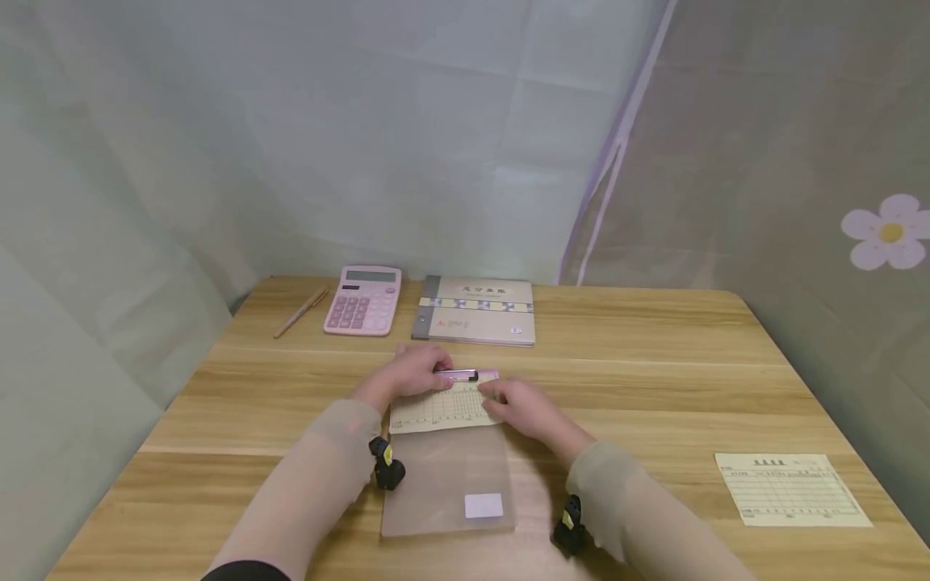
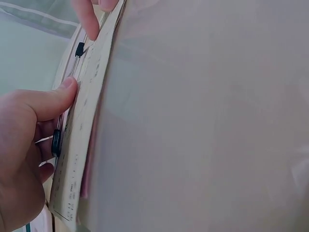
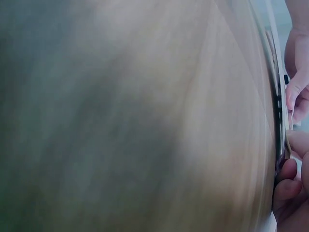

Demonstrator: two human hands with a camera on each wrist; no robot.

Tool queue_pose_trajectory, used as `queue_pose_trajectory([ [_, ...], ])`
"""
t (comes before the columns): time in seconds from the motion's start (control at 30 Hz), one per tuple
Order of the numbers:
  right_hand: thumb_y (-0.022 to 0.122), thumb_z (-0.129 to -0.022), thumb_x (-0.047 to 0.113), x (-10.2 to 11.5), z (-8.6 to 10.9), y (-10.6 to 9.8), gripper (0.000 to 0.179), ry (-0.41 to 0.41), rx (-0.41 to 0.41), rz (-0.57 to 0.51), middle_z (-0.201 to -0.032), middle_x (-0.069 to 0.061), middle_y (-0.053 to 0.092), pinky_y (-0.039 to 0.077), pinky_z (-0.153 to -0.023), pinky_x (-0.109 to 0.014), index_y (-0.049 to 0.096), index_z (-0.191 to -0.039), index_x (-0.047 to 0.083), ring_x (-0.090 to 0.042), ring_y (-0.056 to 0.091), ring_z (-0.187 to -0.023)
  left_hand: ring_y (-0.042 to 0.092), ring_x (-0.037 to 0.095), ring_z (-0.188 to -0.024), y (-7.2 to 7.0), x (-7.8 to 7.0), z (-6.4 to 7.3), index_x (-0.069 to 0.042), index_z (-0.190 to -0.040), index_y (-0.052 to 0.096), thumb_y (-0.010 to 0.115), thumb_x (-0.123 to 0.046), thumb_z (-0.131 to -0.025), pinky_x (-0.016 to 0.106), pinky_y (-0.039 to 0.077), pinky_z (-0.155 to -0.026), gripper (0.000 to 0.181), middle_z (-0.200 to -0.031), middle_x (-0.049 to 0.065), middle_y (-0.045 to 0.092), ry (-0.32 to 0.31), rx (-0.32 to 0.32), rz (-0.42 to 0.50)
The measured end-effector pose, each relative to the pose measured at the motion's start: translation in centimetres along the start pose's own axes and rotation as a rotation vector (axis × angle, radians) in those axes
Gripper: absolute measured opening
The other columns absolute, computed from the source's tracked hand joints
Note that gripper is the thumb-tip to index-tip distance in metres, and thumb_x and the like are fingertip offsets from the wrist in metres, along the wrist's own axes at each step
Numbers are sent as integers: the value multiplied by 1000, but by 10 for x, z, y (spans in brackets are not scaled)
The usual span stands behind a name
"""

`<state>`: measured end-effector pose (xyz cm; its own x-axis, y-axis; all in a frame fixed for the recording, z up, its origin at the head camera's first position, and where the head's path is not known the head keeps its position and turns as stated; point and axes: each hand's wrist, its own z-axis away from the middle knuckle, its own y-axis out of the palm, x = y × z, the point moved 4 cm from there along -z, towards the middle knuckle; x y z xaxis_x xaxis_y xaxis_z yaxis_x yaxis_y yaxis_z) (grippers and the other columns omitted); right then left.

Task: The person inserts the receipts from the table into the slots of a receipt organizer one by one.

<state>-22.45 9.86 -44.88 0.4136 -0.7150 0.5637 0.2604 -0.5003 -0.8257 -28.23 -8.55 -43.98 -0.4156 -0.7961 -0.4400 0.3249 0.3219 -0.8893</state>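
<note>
A translucent clip folder with a white label lies in front of the person. Across its upper part is a cream printed form, just below a metal clip with black ends. The left hand grips the clip at its left part; in the left wrist view its thumb lies along the form's top edge, with fingers curled behind the clip. At the form's upper right edge, the right hand pinches the paper between thumb and fingers. A pinkish layer shows beneath the form in the left wrist view.
A second printed form lies at the right of the wooden table. Toward the back are a pink calculator, a ledger book and a pen. Curtains hang behind the table.
</note>
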Motion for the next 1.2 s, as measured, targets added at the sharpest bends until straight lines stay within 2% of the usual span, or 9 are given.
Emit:
queue_pose_trajectory([
  [0.27, 58, -93, 23, 1, -1, 0, 31, 13, -20, 23, -90, 0, 64, 45, -68, -31, 62, -122, 10, -11, 52, -72, 52, 18, -98, -1, 0, 3, -14, -107, 64, 69, -32, -85, 46, 24, -92, 29, -99, -4, 60, -12, -1, 32],
  [0.47, 58, -93, 23, 1, -3, 2, 31, 17, -14, 20, -97, -2, 65, 46, -74, -34, 62, -121, 12, -12, 55, -79, 52, 17, -99, 3, 2, 4, -14, -107, 63, 71, -34, -82, 46, 24, -94, 33, -101, -4, 58, -26, -18, 8],
  [0.7, 60, -92, 24, -5, 1, -4, 34, 23, 20, -95, -75, 4, 56, 44, -62, -30, 61, -123, 12, -12, 52, -66, 48, 16, -106, 10, 9, 3, -20, -110, 60, 68, -41, -83, 45, 27, -94, 35, -108, -5, 54, -7, -38, -25],
  [0.83, 62, -91, 24, -19, 6, -8, 35, 38, 27, -176, -77, 3, 56, 45, -58, -28, 61, -123, 11, -11, 51, -63, 47, 18, -107, 14, 12, 2, -21, -110, 60, 69, -42, -82, 47, 28, -93, 36, -110, -5, 53, 10, -45, 16],
  [0.97, 65, -89, 24, -32, 15, -15, 36, 94, 37, -249, -77, 0, 57, 46, -53, -29, 62, -122, 12, -13, 52, -58, 47, 17, -107, 16, 15, 1, -22, -110, 60, 68, -43, -82, 46, 29, -94, 36, -109, -6, 53, 20, -45, 55],
  [1.2, 63, -90, 22, -48, 33, -36, 37, 99, 54, -257, -78, -1, 58, 45, -53, -28, 59, -124, 7, -14, 52, -60, 49, 18, -106, 15, 18, 1, -21, -110, 60, 69, -42, -82, 46, 29, -94, 36, -108, -5, 54, 14, -52, 100],
])
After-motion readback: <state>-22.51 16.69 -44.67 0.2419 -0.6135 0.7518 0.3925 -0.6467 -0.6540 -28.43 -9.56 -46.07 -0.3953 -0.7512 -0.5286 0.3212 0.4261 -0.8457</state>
